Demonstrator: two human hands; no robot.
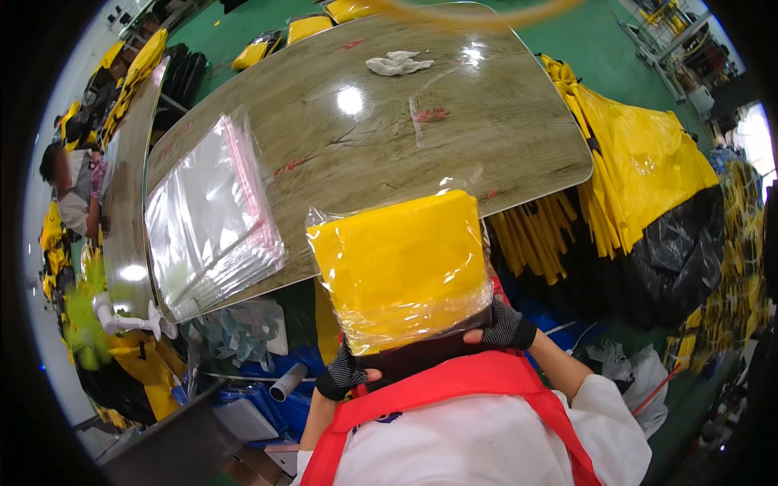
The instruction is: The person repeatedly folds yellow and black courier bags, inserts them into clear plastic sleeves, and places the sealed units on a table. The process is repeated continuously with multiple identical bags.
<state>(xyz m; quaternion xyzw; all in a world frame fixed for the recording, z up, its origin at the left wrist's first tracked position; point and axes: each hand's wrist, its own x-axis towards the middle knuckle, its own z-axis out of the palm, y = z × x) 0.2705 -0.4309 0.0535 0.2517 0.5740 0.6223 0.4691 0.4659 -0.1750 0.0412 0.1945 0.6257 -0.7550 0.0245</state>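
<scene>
A folded yellow and black fabric bundle [401, 267] sits partly inside a clear plastic bag [381, 328], in front of my body and over the near edge of the table [340, 162]. My left hand [344, 374], in a dark fingerless glove, grips the bundle's lower left corner. On the lower right, my right hand [502, 326], gloved alike, holds the black part with its thumb on top. The fingers beneath are hidden on both sides. Left of the bundle, a stack of clear plastic bags [207, 215] with a pinkish edge lies on the table.
A crumpled white glove or cloth [399, 63] lies toward the table's far side. Yellow and black fabric pieces [636, 162] hang over the right edge. At the left are a small green-bladed fan [89, 320] and another person [77, 190]. Packed yellow bundles [308, 28] lie beyond the table.
</scene>
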